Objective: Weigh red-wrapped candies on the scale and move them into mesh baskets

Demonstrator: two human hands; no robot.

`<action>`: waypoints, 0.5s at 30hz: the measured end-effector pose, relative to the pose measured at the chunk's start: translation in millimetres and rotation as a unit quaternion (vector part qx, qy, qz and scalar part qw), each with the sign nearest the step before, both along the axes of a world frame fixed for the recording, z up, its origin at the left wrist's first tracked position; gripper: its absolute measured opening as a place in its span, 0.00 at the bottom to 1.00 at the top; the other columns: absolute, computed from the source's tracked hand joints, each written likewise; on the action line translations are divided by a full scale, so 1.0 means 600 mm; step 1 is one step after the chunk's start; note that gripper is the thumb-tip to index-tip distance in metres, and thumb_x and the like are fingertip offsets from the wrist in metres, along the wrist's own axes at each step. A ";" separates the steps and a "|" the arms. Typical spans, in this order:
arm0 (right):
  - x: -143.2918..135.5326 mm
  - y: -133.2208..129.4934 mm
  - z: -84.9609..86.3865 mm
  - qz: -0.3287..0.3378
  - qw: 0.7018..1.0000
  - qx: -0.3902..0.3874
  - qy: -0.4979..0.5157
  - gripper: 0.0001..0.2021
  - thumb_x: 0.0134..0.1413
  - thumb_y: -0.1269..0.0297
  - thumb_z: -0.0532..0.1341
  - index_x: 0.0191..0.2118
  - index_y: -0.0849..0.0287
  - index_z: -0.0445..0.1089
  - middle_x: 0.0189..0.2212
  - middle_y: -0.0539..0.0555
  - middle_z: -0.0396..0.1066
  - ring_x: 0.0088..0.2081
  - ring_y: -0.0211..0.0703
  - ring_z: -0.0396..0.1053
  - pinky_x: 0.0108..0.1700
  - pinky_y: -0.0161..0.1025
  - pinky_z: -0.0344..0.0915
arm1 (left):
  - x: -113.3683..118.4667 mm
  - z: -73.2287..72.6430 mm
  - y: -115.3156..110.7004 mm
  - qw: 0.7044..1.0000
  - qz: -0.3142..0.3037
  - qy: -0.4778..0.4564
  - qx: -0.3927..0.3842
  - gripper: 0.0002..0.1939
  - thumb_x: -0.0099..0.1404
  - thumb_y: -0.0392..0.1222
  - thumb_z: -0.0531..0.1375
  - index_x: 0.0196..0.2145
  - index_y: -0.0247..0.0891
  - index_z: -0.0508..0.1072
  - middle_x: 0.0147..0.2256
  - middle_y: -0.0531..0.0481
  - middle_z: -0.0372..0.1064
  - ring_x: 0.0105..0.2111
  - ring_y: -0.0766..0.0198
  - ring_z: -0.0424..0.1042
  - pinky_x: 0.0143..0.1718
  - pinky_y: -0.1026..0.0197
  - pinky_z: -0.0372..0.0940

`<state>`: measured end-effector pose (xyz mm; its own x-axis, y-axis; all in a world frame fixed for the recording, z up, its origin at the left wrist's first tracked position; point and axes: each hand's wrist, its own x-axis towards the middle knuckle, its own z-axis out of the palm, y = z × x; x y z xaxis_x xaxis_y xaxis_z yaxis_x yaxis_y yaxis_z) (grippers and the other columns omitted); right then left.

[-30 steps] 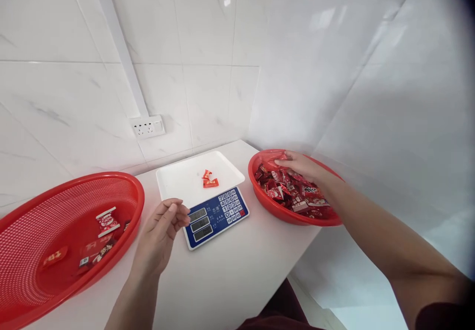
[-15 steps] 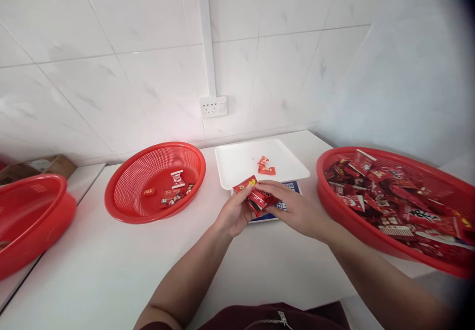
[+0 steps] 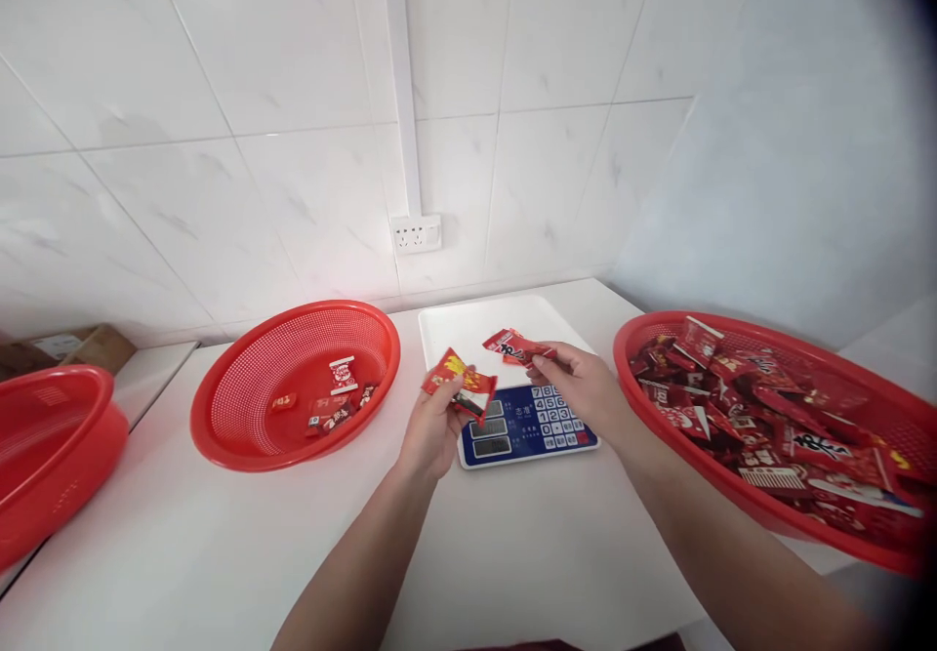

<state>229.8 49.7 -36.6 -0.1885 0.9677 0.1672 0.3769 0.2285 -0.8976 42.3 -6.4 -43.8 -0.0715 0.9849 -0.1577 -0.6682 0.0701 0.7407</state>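
Observation:
My left hand pinches a red packet with yellow print in front of the scale's left side. Between the fingertips of my right hand is a red packet with black lettering, held over the front of the white weighing tray. Part of an orange-red wrapper shows behind that packet. Below both hands lies the scale's blue keypad panel, with small grey displays at its left.
A red basket with a few packets stands left of the scale. Another red basket, heaped with packets, is at the right. A third red basket sits at the far left, near a cardboard box. A socket is on the wall.
My hands have moved apart, each now with a packet that was bunched between them before. The keypad panel has come into fuller view. The camera view has shifted slightly.

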 end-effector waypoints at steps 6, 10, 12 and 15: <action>-0.017 -0.025 0.007 0.087 0.995 0.011 -0.049 0.26 0.56 0.54 0.56 0.60 0.49 0.58 0.59 0.56 0.61 0.48 0.49 0.70 0.48 0.48 0.69 | -0.029 0.013 -0.003 0.993 0.009 0.093 0.073 0.25 0.54 0.36 0.64 0.50 0.40 0.67 0.39 0.49 0.73 0.40 0.61 0.72 0.40 0.61 0.65; -0.012 -0.054 0.014 0.210 0.977 -0.037 -0.006 0.26 0.55 0.50 0.57 0.58 0.52 0.61 0.50 0.56 0.70 0.46 0.47 0.71 0.46 0.44 0.69 | -0.025 0.012 -0.024 0.935 -0.205 0.276 0.091 0.37 0.56 0.37 0.63 0.61 0.45 0.56 0.31 0.53 0.71 0.29 0.65 0.69 0.32 0.64 0.62; -0.006 -0.064 0.017 0.228 0.971 -0.050 -0.041 0.20 0.55 0.51 0.58 0.51 0.53 0.68 0.44 0.55 0.73 0.43 0.47 0.71 0.44 0.44 0.69 | -0.018 0.007 -0.033 0.894 -0.233 0.368 0.107 0.38 0.59 0.38 0.61 0.64 0.46 0.51 0.28 0.55 0.70 0.26 0.66 0.66 0.29 0.65 0.60; 0.006 -0.069 0.011 0.210 0.969 -0.095 -0.088 0.14 0.55 0.52 0.58 0.37 0.56 0.72 0.32 0.52 0.74 0.33 0.43 0.71 0.34 0.41 0.69 | -0.009 -0.003 -0.040 0.876 -0.230 0.402 0.136 0.37 0.60 0.41 0.59 0.64 0.44 0.50 0.30 0.52 0.70 0.28 0.65 0.66 0.29 0.64 0.59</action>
<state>233.2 8.4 -30.0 -0.5825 0.8092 -0.0765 0.4369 0.2324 -0.8690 37.1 -30.1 -45.8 0.3619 0.9322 0.0073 0.1296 -0.0581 0.9899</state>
